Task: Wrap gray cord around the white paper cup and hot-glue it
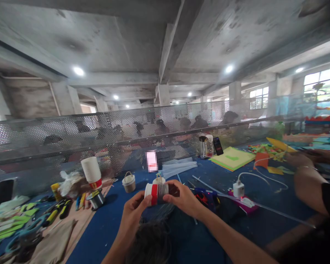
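Between my two hands a paper cup (154, 194) lies on its side, white with a red band, and grey cord is wound round its right part. My left hand (134, 206) grips the white end, thumb on the near side. My right hand (183, 198) closes on the corded end, its thumb pressed against the winding. Just behind stands a small white pot with a looped handle (159, 180), partly hidden by the cup. Left of it is a similar small pot (129, 184). A dark tangle of thread (156, 223) shows below the cup, somewhat blurred.
Left: a paper-cup stack (91, 170), a wire spool (96, 200), scissors (24, 233), green scraps. Right: a blue glue gun (207, 198), a white charger (238, 190), a long clear strip, yellow paper (233, 158). Another person's hands (301, 161) work at far right. A perforated metal screen (126, 135) stands behind.
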### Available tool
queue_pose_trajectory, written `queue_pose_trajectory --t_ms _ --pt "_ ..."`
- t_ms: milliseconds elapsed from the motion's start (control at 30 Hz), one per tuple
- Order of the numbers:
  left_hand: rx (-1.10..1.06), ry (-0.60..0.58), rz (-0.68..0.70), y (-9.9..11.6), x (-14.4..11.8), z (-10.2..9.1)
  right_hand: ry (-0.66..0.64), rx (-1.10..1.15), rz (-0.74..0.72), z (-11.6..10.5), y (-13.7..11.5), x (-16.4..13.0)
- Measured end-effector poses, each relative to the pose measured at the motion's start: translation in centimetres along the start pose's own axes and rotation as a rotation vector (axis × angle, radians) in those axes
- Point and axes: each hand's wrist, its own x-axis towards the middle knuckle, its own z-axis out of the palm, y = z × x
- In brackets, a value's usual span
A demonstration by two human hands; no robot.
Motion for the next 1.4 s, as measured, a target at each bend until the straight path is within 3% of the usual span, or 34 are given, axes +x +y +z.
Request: queue_pose_trajectory --t_ms 200,333,433,633,800,933,1033,1100,1233,1400 --pt "-0.048 -0.030 -0.033 0.2 -0.1 0.3 0.035 0.165 0.045 -0.4 0.4 0.4" --pt "-0.060 -0.086 -0.033 -0.1 -0.4 0.2 -0.070 0.280 0.088 -0.6 0.4 0.6" --pt "-0.046 -0.076 -0.028 -0.1 -0.4 0.1 -0.093 0.215 0.121 -0.7 0.4 0.6" --pt "0.019 -0.039 0.016 0.5 -0.1 0.1 0.036 0.102 0.075 -1.3 0.8 1.1" --pt "0.072 0.034 0.050 0.0 0.2 -0.1 0.144 -0.046 -0.016 -1.5 -1.0 0.5" --pt "0.082 0.112 0.083 -0.5 0.4 -0.3 0.111 -0.212 -0.216 -0.8 -3.1 -1.6" --pt "0.042 0.123 0.104 -0.5 0.4 -0.2 0.037 -0.305 -0.263 -0.3 -3.6 -3.8" --pt "0.029 0.132 0.110 -0.4 0.4 -0.2 0.055 -0.374 -0.263 -0.4 -3.4 -5.3" --pt "0.062 0.163 0.140 -0.2 0.2 0.0 0.233 -0.459 -0.175 -2.1 -2.1 -8.7" --pt "0.082 0.152 0.175 0.2 0.0 0.3 0.517 -0.622 0.008 -6.0 0.3 -13.5"
